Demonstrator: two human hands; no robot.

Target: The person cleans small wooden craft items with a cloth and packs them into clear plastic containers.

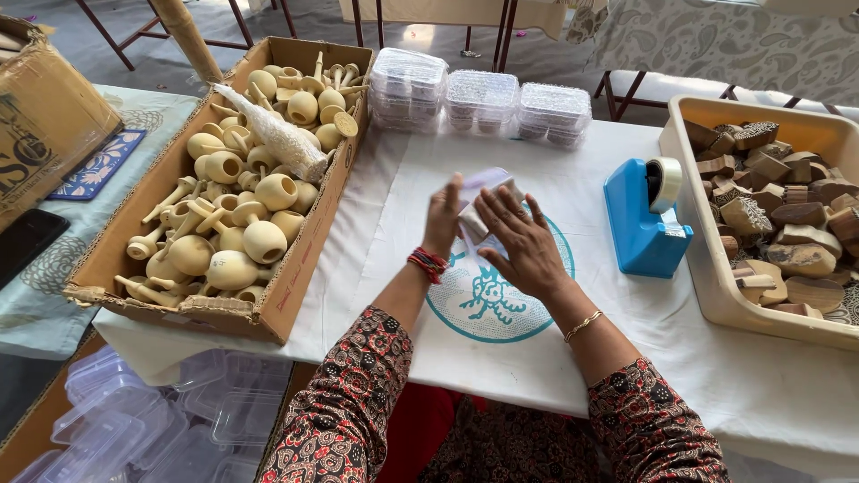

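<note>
Both your hands meet at the middle of the worktop (787, 394), folding pale lilac paper (483, 179) around a small block (474, 219). Your left hand (443, 219) presses the wrap's left side, fingers flat; your right hand (523, 241) is spread over the top, its grip loosely closed on the block. The bundle sits on the white cloth, at the upper edge of a teal printed roundel (488, 304).

The step in hand looks like the wrapping itself: paper partly round the block, ends not yet sealed. The next move likely calls for one hand to pin the fold while the other reaches right to the tape dispenser (640, 219), near your right hand.

Counted: one blue dispenser; three stacks of clear lidded boxes (483, 98) along the far edge; one cardboard box (295, 295) at left, filled with pale wooden knobs (264, 237), too many to count, with one netted white cone (273, 134) on top; one beige tray (716, 286) at right, heaped with carved wooden blocks (787, 210). More clear boxes (161, 425) lie below the worktop.
</note>
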